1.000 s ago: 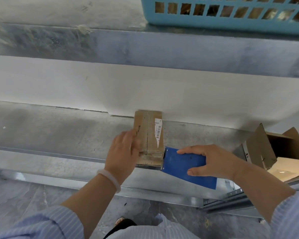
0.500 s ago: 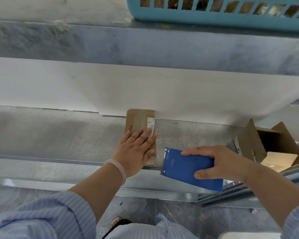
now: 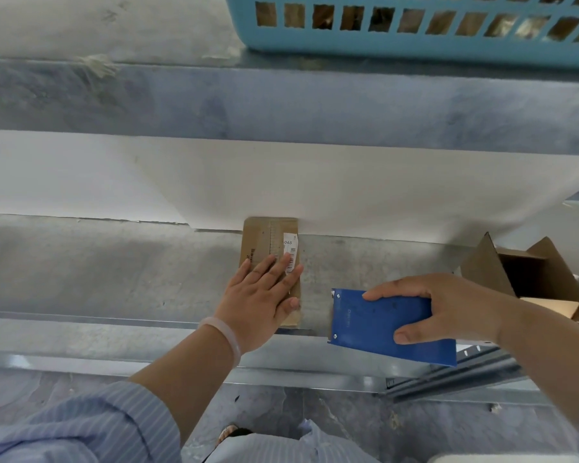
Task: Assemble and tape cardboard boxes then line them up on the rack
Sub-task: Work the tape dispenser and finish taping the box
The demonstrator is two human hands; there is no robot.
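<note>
Brown small cardboard box [image 3: 264, 237] lies under the flat, straight-fingered left hand [image 3: 261, 302] on the grey metal rack shelf [image 3: 114, 262], by the white wall [image 3: 315, 182]; the right hand [image 3: 448, 309] grips a flat blue plastic tool [image 3: 375, 325]. A crooked push could twist it out of line. I count one closed box, one open brown box [image 3: 528, 275], one tool and one blue basket [image 3: 415, 45].

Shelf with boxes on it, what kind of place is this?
Probably a storeroom or packing area. A metal rack shelf holds a barcode-labelled cardboard box under the left hand, the right hand grips what looks like a blue tape dispenser, and a plastic basket sits above.
</note>
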